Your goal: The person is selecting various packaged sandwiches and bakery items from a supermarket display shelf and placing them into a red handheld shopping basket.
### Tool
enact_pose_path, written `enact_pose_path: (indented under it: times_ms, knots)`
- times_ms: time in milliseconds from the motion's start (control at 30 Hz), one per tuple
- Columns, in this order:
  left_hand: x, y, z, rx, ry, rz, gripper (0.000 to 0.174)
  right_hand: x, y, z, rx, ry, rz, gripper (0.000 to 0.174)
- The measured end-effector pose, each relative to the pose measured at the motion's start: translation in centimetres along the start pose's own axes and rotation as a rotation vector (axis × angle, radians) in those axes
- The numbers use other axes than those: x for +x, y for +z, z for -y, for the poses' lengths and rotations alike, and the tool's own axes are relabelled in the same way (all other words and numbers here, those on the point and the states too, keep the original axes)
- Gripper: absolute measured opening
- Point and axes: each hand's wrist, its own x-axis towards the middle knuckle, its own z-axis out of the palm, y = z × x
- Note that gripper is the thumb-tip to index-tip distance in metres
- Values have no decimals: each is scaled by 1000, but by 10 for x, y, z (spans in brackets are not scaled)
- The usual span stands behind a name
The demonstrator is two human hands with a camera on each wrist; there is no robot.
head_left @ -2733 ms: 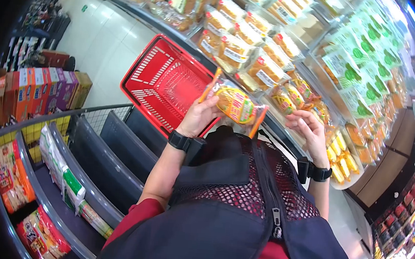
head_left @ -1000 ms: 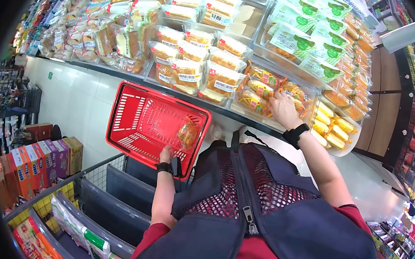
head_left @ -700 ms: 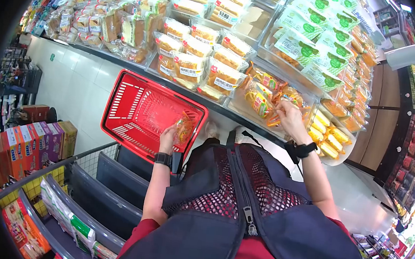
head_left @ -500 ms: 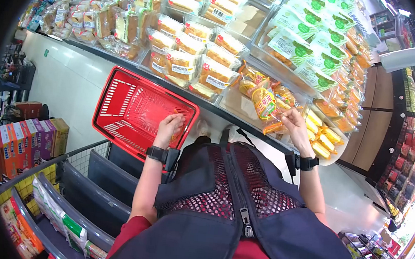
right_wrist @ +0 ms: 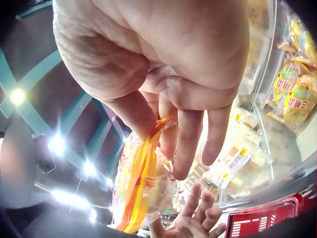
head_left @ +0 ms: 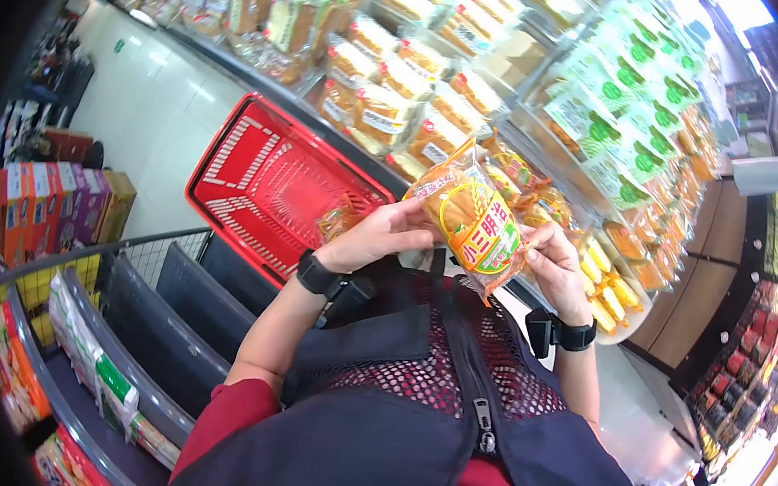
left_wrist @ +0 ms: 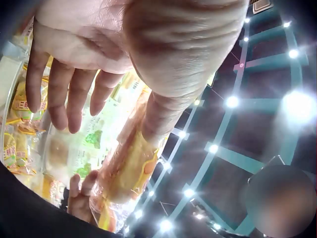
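In the head view my right hand (head_left: 553,267) pinches one end of a wrapped sandwich bun (head_left: 469,227), held up before my chest with its red and yellow label showing. The right wrist view shows the orange-striped wrapper end (right_wrist: 146,173) between thumb and fingers. My left hand (head_left: 375,239) is at the bun's other end, palm towards it. In the left wrist view its thumb overlaps the wrapper while the straight fingers (left_wrist: 74,99) stand apart from it. Another wrapped bun (head_left: 340,220) lies in the red basket (head_left: 297,184), partly behind my left hand.
More wrapped buns (head_left: 545,201) lie in a display bin behind the held one. Packed cakes (head_left: 386,113) and green-white bags (head_left: 594,122) fill the neighbouring bins. A cart with grey dividers (head_left: 185,304) stands at my left, boxes (head_left: 50,204) beyond it.
My right hand has lifted a bun out of the bin towards my chest. My left hand has come from the basket to the bun; the bun it held earliest now lies in the basket.
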Motion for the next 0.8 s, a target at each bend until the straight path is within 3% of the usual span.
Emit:
enact_pose_path:
  times_ms: [33, 67, 200, 267, 400, 467, 533, 600, 700, 800]
  knots:
    - [-6, -6, 5, 0, -106, -30, 64, 5, 5, 2, -17, 11, 43, 6]
    - [-12, 0, -1, -1, -100, -60, 64, 10, 9, 3, -34, 22, 86, 6]
    - [-27, 16, 5, -20, 16, -189, 58, 19, 27, -3, -150, 59, 180, 4]
    - [-32, 16, 8, -174, 65, -269, 54, 23, 33, 2, -138, 77, 222, 9]
    - [-47, -26, -5, -337, 172, -476, 44, 24, 39, 27, -259, 117, 80, 31]
    - [-61, -58, -13, -208, 185, -652, 42, 20, 34, 32, -315, 113, 30, 33]
    - [-77, -98, -7, -52, 141, -880, 40, 11, 28, 30, -325, 153, -62, 32]
    - [-94, -135, 6, 15, -23, -1047, 41, 4, 24, 26, -369, 180, -105, 31]
    - [-103, -184, 52, 131, -155, -1176, 43, -4, 25, 21, -385, 238, -174, 29]
    - [-95, -221, 107, 172, -305, -1188, 46, -8, 27, 15, -366, 248, -215, 28]
